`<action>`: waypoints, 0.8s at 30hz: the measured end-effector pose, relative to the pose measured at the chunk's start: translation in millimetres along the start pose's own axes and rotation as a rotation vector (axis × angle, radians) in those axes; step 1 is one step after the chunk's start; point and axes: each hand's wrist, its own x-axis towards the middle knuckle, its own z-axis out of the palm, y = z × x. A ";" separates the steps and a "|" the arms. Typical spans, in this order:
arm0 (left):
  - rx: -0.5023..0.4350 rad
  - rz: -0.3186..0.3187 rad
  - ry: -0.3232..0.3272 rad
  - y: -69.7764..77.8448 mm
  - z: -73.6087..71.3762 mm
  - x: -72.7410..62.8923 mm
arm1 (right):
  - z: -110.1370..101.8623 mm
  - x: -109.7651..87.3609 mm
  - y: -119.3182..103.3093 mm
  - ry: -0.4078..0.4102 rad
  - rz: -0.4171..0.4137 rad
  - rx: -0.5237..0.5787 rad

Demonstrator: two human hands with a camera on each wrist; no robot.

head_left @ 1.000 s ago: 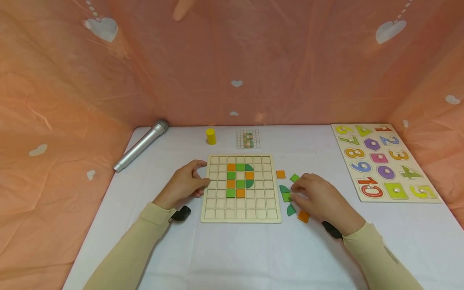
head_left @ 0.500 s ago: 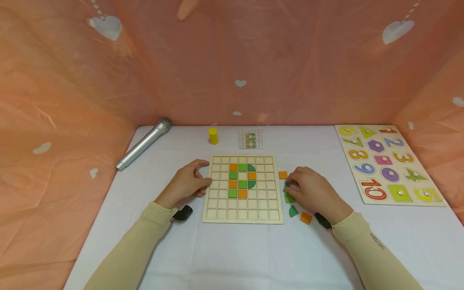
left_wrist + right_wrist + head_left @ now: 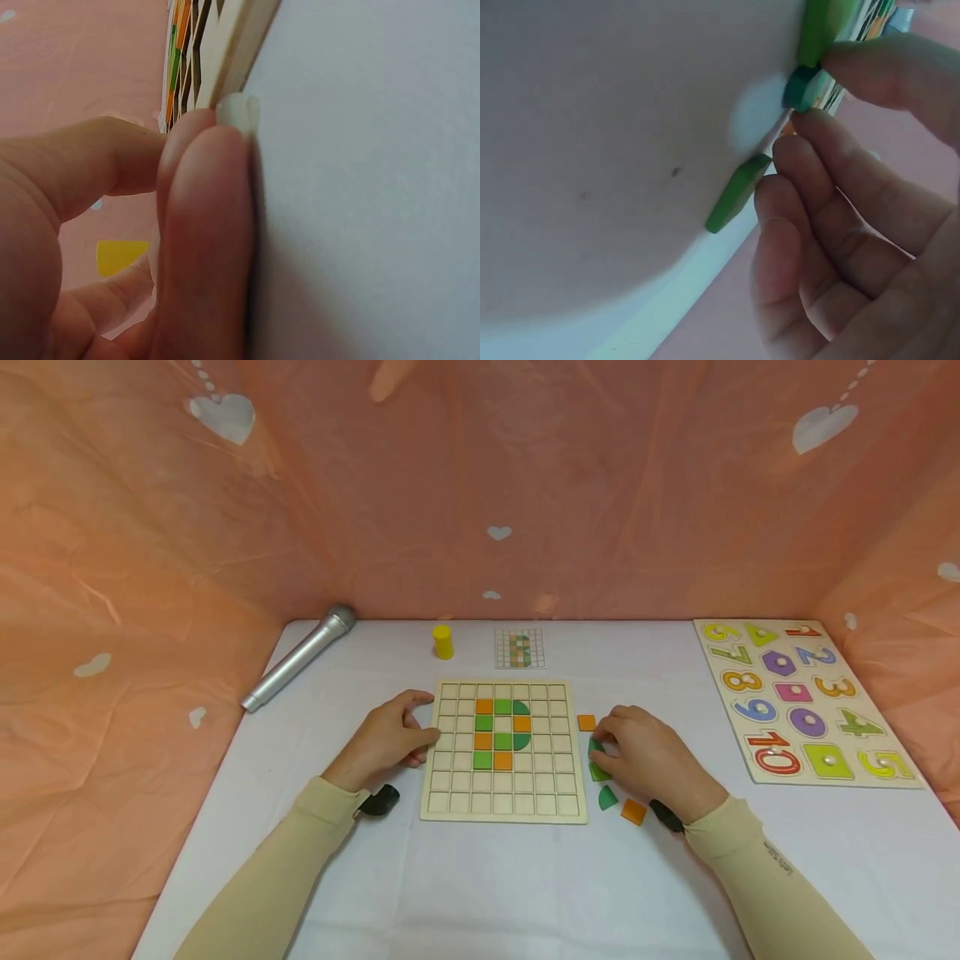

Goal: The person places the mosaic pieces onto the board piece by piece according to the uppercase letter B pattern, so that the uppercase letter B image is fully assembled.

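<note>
My right hand (image 3: 647,756) pinches a dark green quarter-circle tile (image 3: 802,88) between thumb and index finger, right of the board. A lime green square tile (image 3: 823,30) lies beside the thumb tip; another lime green tile (image 3: 739,193) lies by the other fingertips, hidden under the hand in the head view. At the left edge of the wooden grid board (image 3: 459,783) rests my left hand (image 3: 378,739), thumb and index finger spread along the rim. Orange, lime and dark green tiles on the board form a P-like figure.
Near the right hand lie two orange square tiles (image 3: 633,812) and a loose green quarter-circle tile (image 3: 607,797). Behind the board are a pattern card (image 3: 534,653) and a yellow cylinder (image 3: 443,642). A silver microphone (image 3: 296,662) lies left, a number puzzle board (image 3: 825,703) right.
My right hand has moved left, from beside a lime green tile onto the dark green quarter-circle tile. The left hand stays at the board's edge. The head view has shifted slightly.
</note>
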 end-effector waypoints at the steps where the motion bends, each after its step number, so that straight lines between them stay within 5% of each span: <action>1: 0.002 0.001 0.000 -0.2 0.1 0.1 | -0.6 0.6 -0.8 -0.001 -0.001 0.002; 24: 0.004 -0.011 0.006 0.7 0.2 0.6 | 18.2 23.5 -73.7 0.031 -0.213 0.046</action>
